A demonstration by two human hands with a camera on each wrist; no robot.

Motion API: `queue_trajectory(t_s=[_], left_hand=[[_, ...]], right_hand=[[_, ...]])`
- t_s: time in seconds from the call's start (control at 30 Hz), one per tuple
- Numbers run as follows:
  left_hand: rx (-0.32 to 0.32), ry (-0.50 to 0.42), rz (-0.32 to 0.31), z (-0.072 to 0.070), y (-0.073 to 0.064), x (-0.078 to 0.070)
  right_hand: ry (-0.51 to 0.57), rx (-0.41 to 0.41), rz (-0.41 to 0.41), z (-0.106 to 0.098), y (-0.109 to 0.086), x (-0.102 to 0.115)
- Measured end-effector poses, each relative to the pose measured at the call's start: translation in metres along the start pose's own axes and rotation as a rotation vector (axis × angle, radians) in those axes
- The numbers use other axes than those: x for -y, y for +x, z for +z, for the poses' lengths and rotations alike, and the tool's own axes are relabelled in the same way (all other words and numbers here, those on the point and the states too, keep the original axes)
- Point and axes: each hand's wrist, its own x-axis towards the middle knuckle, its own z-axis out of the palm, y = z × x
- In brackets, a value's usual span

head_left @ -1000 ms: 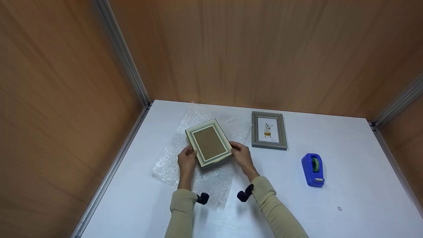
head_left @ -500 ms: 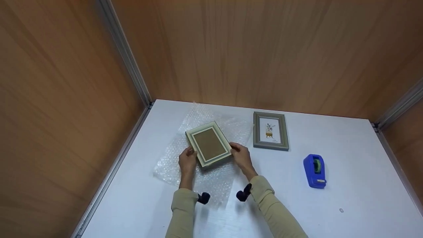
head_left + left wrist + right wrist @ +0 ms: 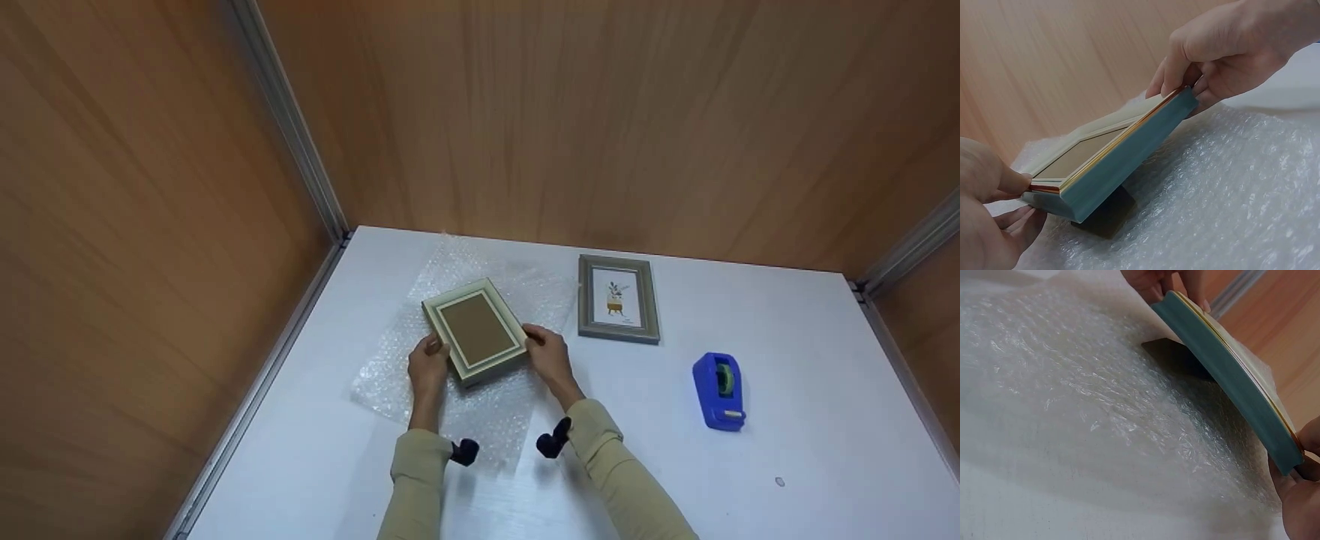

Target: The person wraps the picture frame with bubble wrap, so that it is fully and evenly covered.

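Observation:
A cream and pale green picture frame (image 3: 477,330) with a plain brown panel is held tilted over a sheet of bubble wrap (image 3: 390,367). My left hand (image 3: 428,367) pinches its left edge, thumb on top and fingers beneath. Opposite, my right hand (image 3: 550,358) grips the right edge the same way. The left wrist view shows the frame's blue-green side (image 3: 1129,163) and a dark stand flap (image 3: 1107,214) hanging below its back. That flap (image 3: 1176,357) also shows in the right wrist view, above the bubble wrap (image 3: 1084,382).
A grey picture frame (image 3: 585,300) with a plant print lies flat to the right of the bubble wrap. Farther right stands a blue tape dispenser (image 3: 709,386) with green tape. Wooden panels (image 3: 525,120) enclose the white table (image 3: 300,420) at the back and sides.
The held frame's far edge has dipped slightly, and more of its near side shows. Both hands keep their hold. The whole head view has shifted a little.

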Motion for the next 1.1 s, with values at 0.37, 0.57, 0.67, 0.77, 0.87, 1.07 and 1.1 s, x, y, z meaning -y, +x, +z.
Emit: queue_trajectory(t_s=[0.37, 0.57, 0.67, 0.77, 0.87, 1.07, 1.1], left_hand=[[0.015, -0.033, -0.016, -0.0002, -0.0027, 0.0012], [0.041, 0.004, -0.009, -0.0008, -0.003, 0.0027], [0.057, 0.045, 0.003, -0.0008, -0.0035, 0.0017], [0.079, 0.087, 0.013, -0.0007, -0.0044, -0.0004], [0.087, 0.125, 0.017, -0.0011, -0.0046, -0.0016], [0.111, 0.149, -0.006, -0.0017, -0.0049, -0.004], [0.118, 0.153, -0.004, -0.002, -0.0052, -0.0049]], right_hand=[[-0.027, 0.005, -0.028, 0.001, 0.0025, -0.0016], [-0.087, 0.033, -0.046, 0.0025, 0.0025, -0.001], [-0.118, 0.041, -0.058, 0.0026, 0.0023, 0.0006], [-0.167, 0.037, -0.082, 0.0027, 0.0017, 0.0015], [-0.211, 0.028, -0.101, 0.0032, 0.0007, 0.0018], [-0.264, 0.054, -0.127, 0.0025, 0.0006, 0.0011], [-0.27, 0.071, -0.12, 0.0017, 0.0008, 0.0013]])
